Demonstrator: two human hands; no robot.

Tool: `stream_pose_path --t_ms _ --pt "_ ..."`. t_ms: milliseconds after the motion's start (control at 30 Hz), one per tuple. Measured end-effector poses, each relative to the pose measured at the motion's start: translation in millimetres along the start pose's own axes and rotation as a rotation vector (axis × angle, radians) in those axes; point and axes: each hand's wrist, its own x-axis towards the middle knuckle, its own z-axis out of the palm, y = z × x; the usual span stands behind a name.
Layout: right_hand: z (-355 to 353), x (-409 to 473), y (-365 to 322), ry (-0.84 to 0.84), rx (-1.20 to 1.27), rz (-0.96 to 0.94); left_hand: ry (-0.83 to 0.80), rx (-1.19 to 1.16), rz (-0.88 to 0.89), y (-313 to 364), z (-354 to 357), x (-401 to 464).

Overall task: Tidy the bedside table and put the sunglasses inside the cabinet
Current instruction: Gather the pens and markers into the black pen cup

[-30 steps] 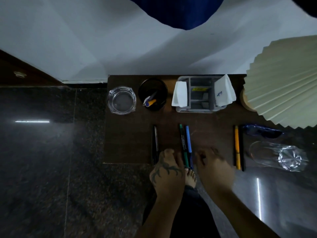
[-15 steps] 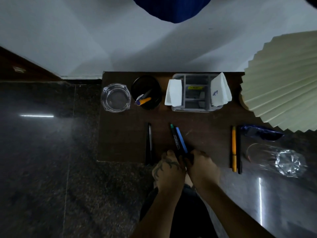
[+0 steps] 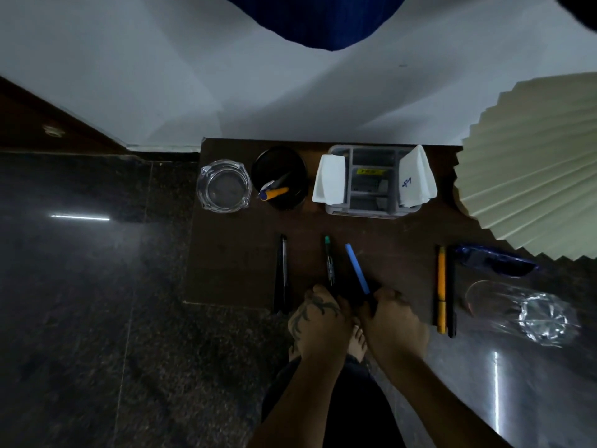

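Observation:
On the dark wooden bedside table (image 3: 232,263) lie several pens. My left hand (image 3: 315,321) grips the near end of the green-capped marker (image 3: 329,260). My right hand (image 3: 392,321) grips the near end of the blue pen (image 3: 356,268), which slants away to the left. A black pen (image 3: 283,270) lies left of my hands. An orange pen (image 3: 441,286) and a black pen (image 3: 451,292) lie to the right. The blue sunglasses (image 3: 497,261) rest at the right, under the lampshade's edge.
Along the back stand a glass ashtray (image 3: 224,186), a black cup (image 3: 279,176) with pens in it, and a grey organiser (image 3: 371,182) holding white papers. A pleated lampshade (image 3: 536,169) overhangs the right side. A clear glass (image 3: 520,310) lies on its side at the right front.
Both hands have closed on the two middle pens. The green marker and the blue pen, side by side before, now lie spread apart, the blue one angled.

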Motion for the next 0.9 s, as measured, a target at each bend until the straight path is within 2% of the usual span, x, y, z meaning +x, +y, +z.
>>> stream_pose_path --t_ms 167,233,333,400,433,533,733,800,900 --pt "-12.2 -10.1 -1.5 0.077 0.041 -0.053 -0.007 -0.087 -0.04 -7.6 -2.3 -2.9" --pt "-14.0 -15.2 -4.7 0.09 0.042 -0.075 -0.115 -0.105 -0.008 -15.1 -2.8 -7.9" --pt "-14.8 -22.5 -9.2 0.127 0.131 -0.11 -0.296 -0.153 -0.17 -19.6 -36.3 -16.7" --pt "-16.3 -26.8 -13.2 0.168 0.219 -0.14 -0.197 -0.308 -0.228 -25.9 -52.4 -11.8" --pt "-17.0 -29.3 -15.7 0.184 0.257 -0.152 -0.097 -0.326 -0.247 -27.8 -51.8 -9.8" --pt "-20.5 -38.8 -24.5 0.272 0.34 -0.189 -0.071 -0.47 -0.285 -32.8 -71.4 -4.5" --pt "-36.1 -51.3 -50.2 0.456 0.431 -0.267 0.145 -0.48 -0.292 -40.3 -105.5 -2.3" --pt "-43.4 -52.5 -59.8 0.488 0.443 -0.288 0.255 -0.447 -0.241 -41.2 -116.6 0.1" --pt "-59.3 -54.4 -73.8 0.559 0.487 -0.36 0.302 -0.436 -0.15 -36.5 -139.1 0.7"
